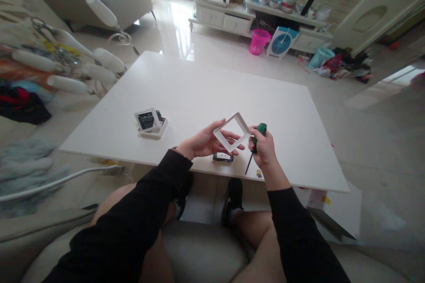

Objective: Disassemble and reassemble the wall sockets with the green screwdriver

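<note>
My left hand (203, 143) holds a white square frame (232, 131), like a switch cover plate, just above the near edge of the white table (199, 93); its fingers curl round the frame's left side. My right hand (264, 148) grips a screwdriver (255, 147) with a green handle, shaft pointing down, and its fingertips also touch the frame's right corner. Below the frame, a small dark module (222, 157) lies on the table.
A second white plate with a dark insert (151, 122) lies on the table's left part. Beyond the table are a TV cabinet (229, 17), a pink basket (259, 41) and a small fan (282, 42). A white rack (66, 66) stands at left.
</note>
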A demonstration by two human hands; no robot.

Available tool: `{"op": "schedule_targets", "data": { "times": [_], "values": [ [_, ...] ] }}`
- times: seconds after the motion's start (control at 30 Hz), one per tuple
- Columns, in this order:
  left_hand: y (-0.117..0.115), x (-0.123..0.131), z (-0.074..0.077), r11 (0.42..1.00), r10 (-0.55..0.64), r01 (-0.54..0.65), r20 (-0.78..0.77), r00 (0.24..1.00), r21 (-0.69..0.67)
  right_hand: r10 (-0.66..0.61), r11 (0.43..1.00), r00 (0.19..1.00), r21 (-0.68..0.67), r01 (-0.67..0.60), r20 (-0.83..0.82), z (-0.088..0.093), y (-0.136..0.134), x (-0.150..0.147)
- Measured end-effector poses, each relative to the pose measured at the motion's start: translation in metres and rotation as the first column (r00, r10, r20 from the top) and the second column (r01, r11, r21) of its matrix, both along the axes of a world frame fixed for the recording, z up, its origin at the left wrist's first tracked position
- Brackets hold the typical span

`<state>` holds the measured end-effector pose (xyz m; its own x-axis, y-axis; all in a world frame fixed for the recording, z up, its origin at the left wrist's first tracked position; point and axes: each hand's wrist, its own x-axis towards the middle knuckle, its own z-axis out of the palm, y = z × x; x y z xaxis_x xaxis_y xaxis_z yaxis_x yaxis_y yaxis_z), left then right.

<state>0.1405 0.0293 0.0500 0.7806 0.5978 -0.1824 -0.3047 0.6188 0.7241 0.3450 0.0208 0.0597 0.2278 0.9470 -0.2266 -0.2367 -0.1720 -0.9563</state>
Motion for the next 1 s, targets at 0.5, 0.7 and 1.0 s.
{"op": "schedule_targets", "data": {
  "times": [0.5, 0.7, 1.0],
  "values": [
    [0.0005, 0.0011, -0.0005, 0.998, 0.044, -0.038, 0.1, 0.994, -0.057, 0.056, 0.995, 0.993, 0.087, -0.047, -0.102, 0.0043, -0.003, 0.0009],
    [-0.0002, 0.0023, 0.0039, 0.988, 0.123, -0.11, 0.122, 0.985, -0.104, 0.186, 0.979, 0.974, 0.104, -0.173, -0.131, 0.006, -0.0075, -0.0039],
    [0.0022, 0.0065, 0.002, 0.909, 0.416, -0.41, -0.113, 0.902, 0.074, 0.101, 0.991, 0.994, 0.094, -0.098, -0.036, 0.0043, -0.0072, -0.0061]
  ]
}}
